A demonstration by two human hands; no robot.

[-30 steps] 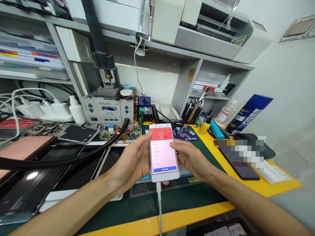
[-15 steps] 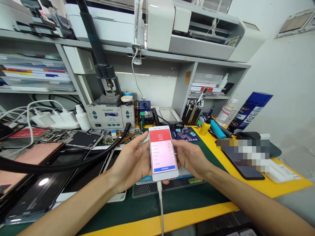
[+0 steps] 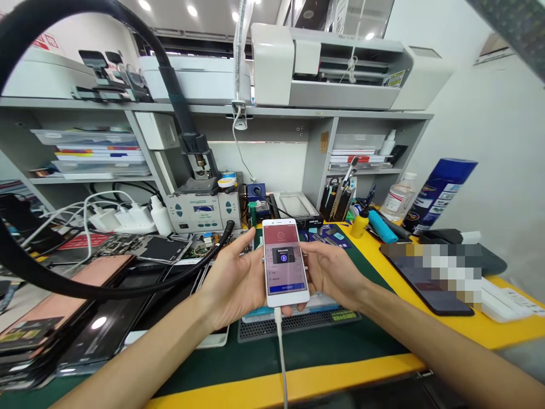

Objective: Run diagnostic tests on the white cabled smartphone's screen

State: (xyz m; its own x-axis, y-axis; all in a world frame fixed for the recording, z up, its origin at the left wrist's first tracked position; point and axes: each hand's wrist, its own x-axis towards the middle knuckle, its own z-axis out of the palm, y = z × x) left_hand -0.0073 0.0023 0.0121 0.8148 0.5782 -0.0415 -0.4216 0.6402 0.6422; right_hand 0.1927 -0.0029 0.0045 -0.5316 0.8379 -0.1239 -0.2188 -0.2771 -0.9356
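Observation:
A white smartphone is held upright between my two hands, its lit screen facing me. Over a dimmed page, the screen shows a small dark pop-up with a round blue icon. My left hand grips the phone's left edge, with fingertips showing beneath its lower end. My right hand closes on the right edge; its fingers are partly hidden behind the phone. A white charging cable is plugged into the phone's bottom and runs down toward the front of the bench.
Phone parts and a pink back panel lie at left under a thick black hose. A grey soldering station stands behind. On the right are a dark phone, a blue spray can and a clear bottle.
The screen went from a bright red-and-white page to a dimmed one with a pop-up. My view has tilted up slightly. Both hands keep their hold on the phone.

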